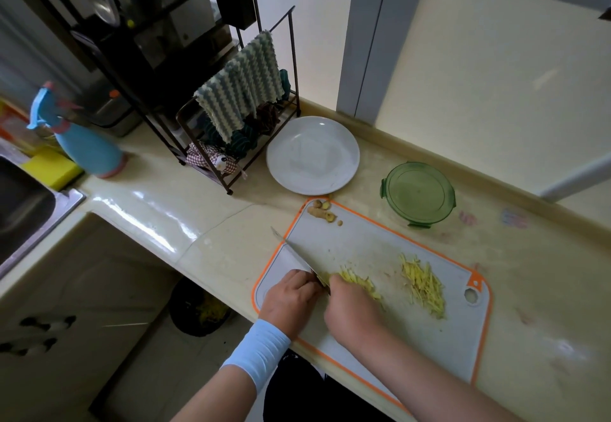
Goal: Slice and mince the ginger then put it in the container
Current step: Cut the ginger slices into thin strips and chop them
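Ginger (pixel 423 284): lying on the cutting board (pixel 363 243) in two heaps, knobbly offcuts (pixel 322 211) parked at the far corner clear of the blade, green container (pixel 418 192) waiting just beyond, probably for a short transfer. Gripping the knife (pixel 291 249) in the left hand (pixel 289 297), apparently, and bunching the nearer heap under the curled right hand (pixel 355 311), likely steadying it for crosswise mincing. Showing as thin, pale-yellow strips, not yet chopped fine.

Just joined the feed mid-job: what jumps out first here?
The left hand and right hand meet at a knife on the orange-rimmed cutting board at the front edge of the counter, beside piles of yellow ginger strips. Behind the board sit a green container and a white plate.
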Motion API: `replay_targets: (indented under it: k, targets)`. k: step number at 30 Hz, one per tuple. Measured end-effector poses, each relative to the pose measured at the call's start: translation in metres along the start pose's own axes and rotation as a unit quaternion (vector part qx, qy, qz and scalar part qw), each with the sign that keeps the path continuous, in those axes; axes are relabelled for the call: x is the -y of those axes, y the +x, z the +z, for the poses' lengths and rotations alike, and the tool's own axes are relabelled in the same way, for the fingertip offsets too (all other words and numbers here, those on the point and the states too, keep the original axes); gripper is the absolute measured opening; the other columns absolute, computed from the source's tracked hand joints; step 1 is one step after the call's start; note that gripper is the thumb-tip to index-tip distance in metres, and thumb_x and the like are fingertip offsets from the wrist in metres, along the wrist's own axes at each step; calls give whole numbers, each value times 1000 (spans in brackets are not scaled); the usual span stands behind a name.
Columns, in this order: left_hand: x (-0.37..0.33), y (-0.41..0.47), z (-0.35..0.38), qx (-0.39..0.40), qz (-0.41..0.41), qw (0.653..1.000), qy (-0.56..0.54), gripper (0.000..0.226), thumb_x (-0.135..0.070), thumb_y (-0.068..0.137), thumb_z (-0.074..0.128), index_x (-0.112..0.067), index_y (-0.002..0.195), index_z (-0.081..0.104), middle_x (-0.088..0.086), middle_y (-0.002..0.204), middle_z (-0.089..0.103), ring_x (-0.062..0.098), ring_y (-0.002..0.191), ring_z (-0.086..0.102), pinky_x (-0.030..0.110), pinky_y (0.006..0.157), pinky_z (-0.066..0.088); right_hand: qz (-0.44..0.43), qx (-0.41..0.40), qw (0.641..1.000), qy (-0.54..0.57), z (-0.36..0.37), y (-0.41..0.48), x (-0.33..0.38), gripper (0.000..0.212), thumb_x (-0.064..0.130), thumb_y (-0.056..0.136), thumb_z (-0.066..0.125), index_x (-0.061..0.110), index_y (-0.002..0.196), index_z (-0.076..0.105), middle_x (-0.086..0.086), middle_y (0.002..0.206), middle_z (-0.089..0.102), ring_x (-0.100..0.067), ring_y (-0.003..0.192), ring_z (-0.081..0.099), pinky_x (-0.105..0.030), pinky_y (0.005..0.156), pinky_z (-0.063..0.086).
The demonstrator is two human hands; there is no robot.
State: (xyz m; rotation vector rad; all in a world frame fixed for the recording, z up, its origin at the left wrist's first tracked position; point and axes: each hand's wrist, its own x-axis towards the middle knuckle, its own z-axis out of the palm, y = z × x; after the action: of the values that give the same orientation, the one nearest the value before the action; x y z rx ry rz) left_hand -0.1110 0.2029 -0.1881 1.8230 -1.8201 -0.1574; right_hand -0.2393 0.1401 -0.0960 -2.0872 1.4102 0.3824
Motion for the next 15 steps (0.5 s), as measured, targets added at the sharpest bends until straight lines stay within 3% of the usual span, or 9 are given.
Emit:
replay_targets:
  k: [9, 15]
  targets:
    - [2, -1, -2, -9, 9, 1000, -5, 16, -18, 87, 58, -21, 86, 74, -6, 88, 65, 14, 82, 59, 27, 54, 53, -14, -9, 1000, -18, 0, -22, -20, 13, 9, 91, 41, 21, 96, 42, -8, 100, 64, -30, 95, 63, -31, 63, 36]
    - [0, 2, -6, -10, 9, 1000, -11, 17, -19, 87, 57, -23, 85, 74, -7, 88, 64, 12, 82, 57, 22, 57, 50, -5, 13, 1000, -18, -1, -1, -2, 18, 10, 90, 44, 17, 107, 48, -9, 108, 63, -31, 102, 62, -34, 72, 45]
